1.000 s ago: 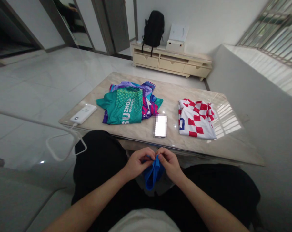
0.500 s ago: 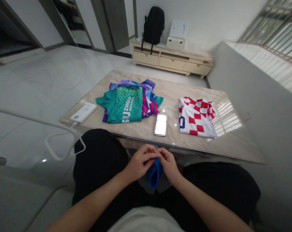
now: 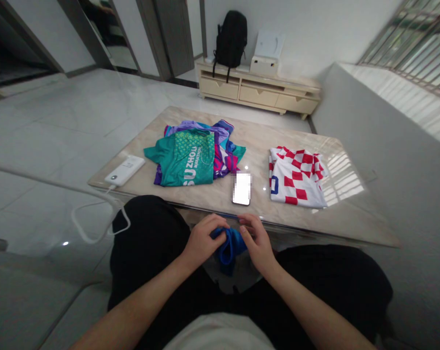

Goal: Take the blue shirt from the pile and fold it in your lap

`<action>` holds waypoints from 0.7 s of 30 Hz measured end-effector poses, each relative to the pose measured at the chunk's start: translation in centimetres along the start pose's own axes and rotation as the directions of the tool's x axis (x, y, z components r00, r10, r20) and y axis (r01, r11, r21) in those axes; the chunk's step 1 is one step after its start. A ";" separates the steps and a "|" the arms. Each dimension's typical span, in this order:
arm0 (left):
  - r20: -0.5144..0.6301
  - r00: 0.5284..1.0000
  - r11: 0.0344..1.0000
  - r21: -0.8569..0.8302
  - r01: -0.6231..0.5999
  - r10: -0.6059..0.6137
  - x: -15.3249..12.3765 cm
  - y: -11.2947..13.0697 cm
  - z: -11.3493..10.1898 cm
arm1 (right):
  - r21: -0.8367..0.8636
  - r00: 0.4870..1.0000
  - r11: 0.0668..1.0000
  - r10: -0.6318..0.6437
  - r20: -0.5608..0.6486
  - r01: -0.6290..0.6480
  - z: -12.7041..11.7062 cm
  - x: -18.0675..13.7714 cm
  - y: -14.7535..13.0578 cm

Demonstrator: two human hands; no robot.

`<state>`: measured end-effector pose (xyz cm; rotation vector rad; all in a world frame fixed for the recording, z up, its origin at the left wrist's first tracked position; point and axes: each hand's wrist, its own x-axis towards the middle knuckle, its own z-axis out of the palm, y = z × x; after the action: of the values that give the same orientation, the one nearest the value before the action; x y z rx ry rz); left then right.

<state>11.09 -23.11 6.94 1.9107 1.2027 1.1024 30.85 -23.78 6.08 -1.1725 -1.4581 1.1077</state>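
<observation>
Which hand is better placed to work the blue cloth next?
Probably the left: the left hand is closed over the blue cloth, while the right hand is more open and only at the cloth's edge.

- Your left hand point(image 3: 203, 241) curls closed, wrist low, above your lap.
- Your right hand point(image 3: 256, 239) sits just beside it, fingers loosely spread, thumb pointing left.
- Your left forearm point(image 3: 139, 297) and right forearm point(image 3: 309, 302) slant inward from the near corners, 2 hands nearly touching.

Two hands point(image 3: 202, 241) point(image 3: 256, 238), one blue cloth point(image 3: 229, 248)
</observation>
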 end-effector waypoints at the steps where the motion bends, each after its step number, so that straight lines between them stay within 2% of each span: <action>1: -0.012 0.999 0.999 0.003 0.043 -0.043 0.1 -0.1 -0.1 | -0.046 0.999 0.998 -0.051 -0.003 0.051 -0.3 0.0 -0.3; 3: -0.038 0.993 0.994 0.013 0.108 -0.108 0.3 -0.4 -0.3 | -0.150 0.993 0.982 -0.115 0.029 0.118 -0.7 -0.1 -0.9; 5: -0.058 0.984 0.985 0.023 0.171 -0.169 0.4 -0.6 -0.4 | -0.252 0.987 0.959 -0.103 0.121 0.131 -0.8 -0.2 -1.3; 8: -0.047 0.970 0.971 0.019 0.238 -0.236 0.6 -0.8 -0.3 | -0.394 0.966 0.913 -0.002 0.258 0.107 -0.3 -0.4 -1.0; 12: 0.023 0.975 0.975 0.024 0.220 -0.221 0.4 -0.8 0.2 | -0.560 0.932 0.826 0.149 0.330 0.066 0.4 -0.6 0.4; 15: 0.046 0.979 0.980 0.037 0.197 -0.198 0.1 -0.8 0.4 | -0.644 0.914 0.763 0.216 0.344 0.062 0.2 -0.2 0.9; 19: 0.039 0.974 0.975 0.035 0.221 -0.223 0.2 -1.1 0.3 | -0.697 0.929 0.717 0.249 0.274 0.013 -1.0 1.0 0.8; 21: 0.051 0.968 0.969 -0.003 0.248 -0.248 0.4 -1.2 0.1 | -0.691 0.939 0.723 0.243 0.245 -0.007 -1.6 1.5 0.7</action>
<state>10.76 -22.26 6.03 1.7144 1.3627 0.9196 32.40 -22.03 5.80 -1.6748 -2.1863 0.8866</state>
